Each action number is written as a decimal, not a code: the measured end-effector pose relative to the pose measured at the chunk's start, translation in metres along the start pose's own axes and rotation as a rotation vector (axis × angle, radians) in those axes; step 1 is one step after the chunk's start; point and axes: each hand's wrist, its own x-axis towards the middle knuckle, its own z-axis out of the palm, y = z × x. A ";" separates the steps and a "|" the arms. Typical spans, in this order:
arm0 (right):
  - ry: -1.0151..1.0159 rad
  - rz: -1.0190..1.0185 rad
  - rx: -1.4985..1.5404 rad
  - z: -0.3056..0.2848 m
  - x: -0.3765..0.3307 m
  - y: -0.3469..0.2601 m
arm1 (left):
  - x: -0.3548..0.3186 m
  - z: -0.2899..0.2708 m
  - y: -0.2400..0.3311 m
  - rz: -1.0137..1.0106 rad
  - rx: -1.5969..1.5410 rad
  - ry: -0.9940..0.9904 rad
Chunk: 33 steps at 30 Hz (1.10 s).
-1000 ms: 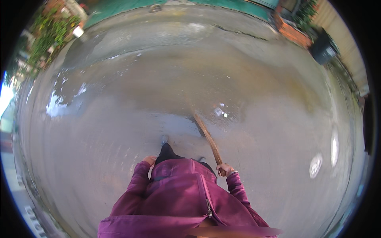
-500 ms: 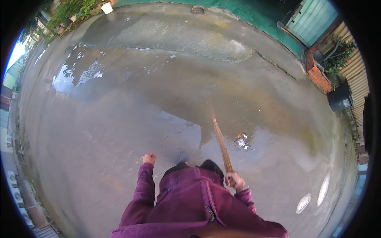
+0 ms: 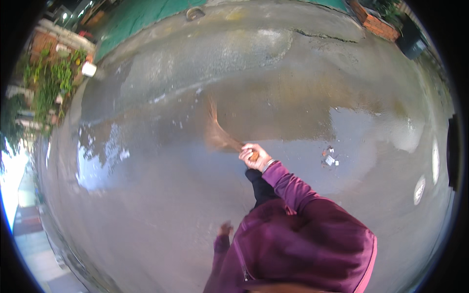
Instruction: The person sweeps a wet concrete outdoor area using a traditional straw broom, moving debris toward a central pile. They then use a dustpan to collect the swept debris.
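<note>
- Right hand [image 3: 255, 157], fingers wrapped round a straw broom [image 3: 217, 134], bristles blurred over wet concrete ground [image 3: 161, 195].
- Left hand [image 3: 225, 228] hangs empty; finger spread cannot be told.
- Swept-up litter [image 3: 330, 157] and puddles [image 3: 97, 166] remain, suggesting sweeping is unfinished.

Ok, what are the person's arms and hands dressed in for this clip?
Both arms are in long sleeves of a maroon-purple zip-up jacket, the zip running down its front. The right hand is bare, with a thin pale bracelet or band at the wrist just above the cuff. The left hand is also bare, showing only past the sleeve's cuff; it is too small and blurred to tell any ring or band.
</note>
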 end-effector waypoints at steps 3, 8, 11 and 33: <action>0.038 -0.263 0.079 0.017 0.045 -0.065 | -0.005 -0.060 -0.025 0.141 0.312 -0.080; 0.062 -0.534 -0.053 0.035 -0.030 -0.112 | 0.044 -0.185 0.065 -0.561 -0.533 0.054; 0.129 -0.680 0.100 0.044 -0.087 -0.118 | 0.074 -0.195 0.179 -0.186 -0.784 0.338; 0.100 -0.569 -0.529 0.455 0.134 -0.153 | 0.273 -0.034 0.982 -0.328 -0.658 -0.708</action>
